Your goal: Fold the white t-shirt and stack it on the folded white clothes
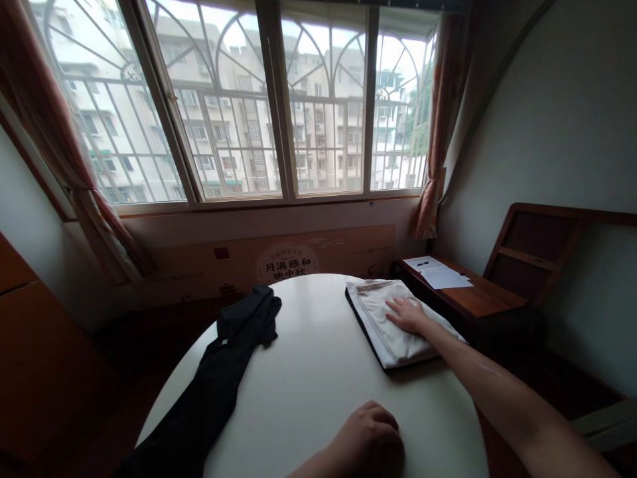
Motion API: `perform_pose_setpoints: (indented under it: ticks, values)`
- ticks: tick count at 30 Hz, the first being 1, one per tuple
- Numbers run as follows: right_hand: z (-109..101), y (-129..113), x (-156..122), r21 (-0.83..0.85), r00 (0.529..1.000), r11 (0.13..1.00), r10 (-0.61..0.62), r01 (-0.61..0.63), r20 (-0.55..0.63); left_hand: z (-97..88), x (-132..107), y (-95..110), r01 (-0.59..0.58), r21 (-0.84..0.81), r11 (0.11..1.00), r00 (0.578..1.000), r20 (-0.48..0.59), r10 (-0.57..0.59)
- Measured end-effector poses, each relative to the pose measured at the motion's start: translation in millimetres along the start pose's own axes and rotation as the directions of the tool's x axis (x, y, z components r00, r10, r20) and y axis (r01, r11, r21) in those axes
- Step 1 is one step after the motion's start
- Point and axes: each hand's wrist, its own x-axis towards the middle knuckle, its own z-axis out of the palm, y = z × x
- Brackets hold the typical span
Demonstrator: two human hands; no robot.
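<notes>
My right hand (405, 315) lies flat with fingers spread on a folded white garment (393, 342). Beneath that garment, a dark folded layer (365, 328) shows along its left and front edges. Closer to me, my left hand (371, 438) rests on the table in a loose fist, and nothing can be seen sticking out of it. Its fingertips are curled under and partly hidden. On the left part of the table, a black garment (243, 325) is stretched out and hangs over the near left edge; neither hand touches it.
All the cloth lies on a round white table (303, 372). Right of it stands a low wooden bench (478, 295) with papers (440, 272) and a pen on top. A barred window (239, 119) with tied curtains (438, 119) is ahead, above a printed panel (343, 249).
</notes>
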Motion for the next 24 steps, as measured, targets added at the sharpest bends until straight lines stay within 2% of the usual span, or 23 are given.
perform_pose_setpoints:
  ticks: [3, 5, 9, 10, 12, 13, 15, 17, 19, 20, 21, 23, 24]
  values:
    - [-1.0, -13.0, -6.0, 0.001, 0.998, 0.999, 0.038, -0.038, -0.058, 0.5, 0.0, -1.3, 0.008, -0.004, 1.000, 1.000, 0.010, -0.008]
    - [-0.6, -24.4, -16.4, 0.003, 0.988, 0.999, 0.047, -0.047, -0.150, 1.2, -0.2, -2.7, 0.001, 0.002, 1.000, 1.000, 0.015, -0.001]
    - [4.1, -43.6, -50.9, 0.059, 0.908, 0.987, 0.161, -0.150, -0.387, 1.3, -1.0, -3.5, -0.024, -0.028, 0.999, 1.000, -0.004, 0.024]
    - [6.1, -47.2, -60.8, 0.082, 0.904, 0.980, 0.196, -0.179, -0.380, 1.1, -1.2, -3.2, -0.026, -0.041, 0.999, 1.000, -0.007, 0.025]
    - [10.6, -53.4, -80.4, 0.118, 0.950, 0.980, 0.186, -0.161, -0.250, 0.8, -1.3, -2.5, -0.013, -0.067, 0.998, 1.000, -0.011, 0.013]
    - [12.4, -56.1, -90.0, 0.147, 0.978, 0.982, 0.139, -0.116, -0.158, 0.8, -1.3, -2.2, 0.000, -0.083, 0.997, 1.000, -0.019, -0.002]
    - [11.9, -61.4, -109.3, 0.295, 1.000, 0.955, 0.016, -0.010, -0.019, 0.5, -1.0, -2.1, 0.023, -0.126, 0.992, 0.999, -0.033, -0.027]
    - [1.1, -68.2, -130.5, 0.535, 0.996, 0.842, -0.092, 0.070, 0.014, -1.3, -0.4, -2.7, 0.039, -0.187, 0.982, 0.998, -0.047, -0.048]
    - [-23.0, -78.8, -156.3, 0.726, 0.981, 0.678, -0.193, 0.116, 0.024, -5.3, 1.0, -4.0, 0.090, -0.280, 0.956, 0.991, -0.070, -0.114]
    - [-39.3, -86.0, -171.5, 0.771, 0.962, 0.622, -0.270, 0.138, 0.045, -7.8, 2.0, -5.0, 0.133, -0.346, 0.929, 0.981, -0.086, -0.172]
    - [-57.1, -94.2, -188.5, 0.780, 0.936, 0.604, -0.344, 0.164, 0.069, -10.3, 3.2, -6.2, 0.182, -0.422, 0.888, 0.965, -0.098, -0.244]
    - [-91.0, -111.7, -227.0, 0.743, 0.830, 0.609, -0.541, 0.278, 0.133, -14.6, 6.3, -9.2, 0.267, -0.584, 0.767, 0.913, -0.101, -0.395]
    - [-104.2, -119.8, -247.9, 0.703, 0.787, 0.614, -0.604, 0.358, 0.127, -16.1, 8.0, -10.6, 0.289, -0.655, 0.698, 0.886, -0.094, -0.455]
